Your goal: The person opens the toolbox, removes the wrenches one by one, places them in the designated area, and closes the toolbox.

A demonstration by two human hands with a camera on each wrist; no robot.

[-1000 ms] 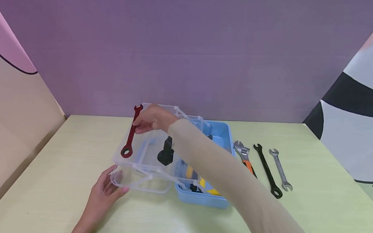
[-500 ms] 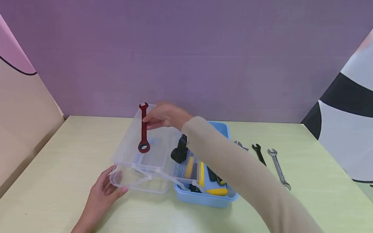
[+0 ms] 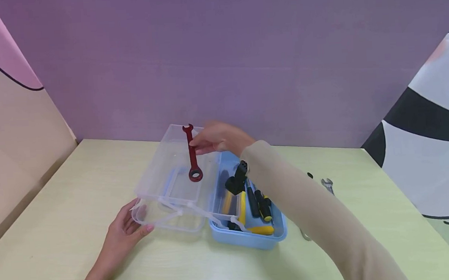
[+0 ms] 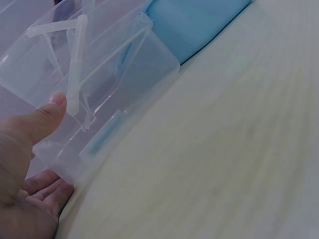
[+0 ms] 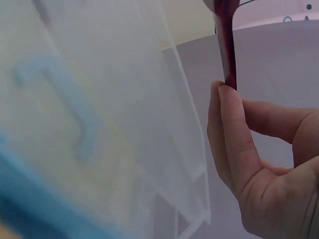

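My right hand (image 3: 213, 140) pinches a red wrench (image 3: 192, 155) near its open-jaw end, so the ring end hangs down over the clear plastic tray (image 3: 161, 177) of an open blue toolbox (image 3: 252, 236). The right wrist view shows my fingers (image 5: 234, 134) gripping the red wrench (image 5: 227, 45) beside the clear lid (image 5: 124, 124). My left hand (image 3: 128, 229) holds the front left corner of the clear lid, thumb (image 4: 42, 119) on its rim and fingers underneath. Screwdrivers with black and yellow handles (image 3: 256, 210) lie in the blue box.
A silver wrench (image 3: 327, 184) and the tip of a black one lie on the pale green table (image 3: 53, 216) to the right, mostly hidden by my right sleeve (image 3: 320, 223). A purple wall stands close behind the box.
My right hand has carried the red wrench to the right, from above the tray's left side towards its right side, and the wrench now hangs nearly upright. My left hand has stayed put.
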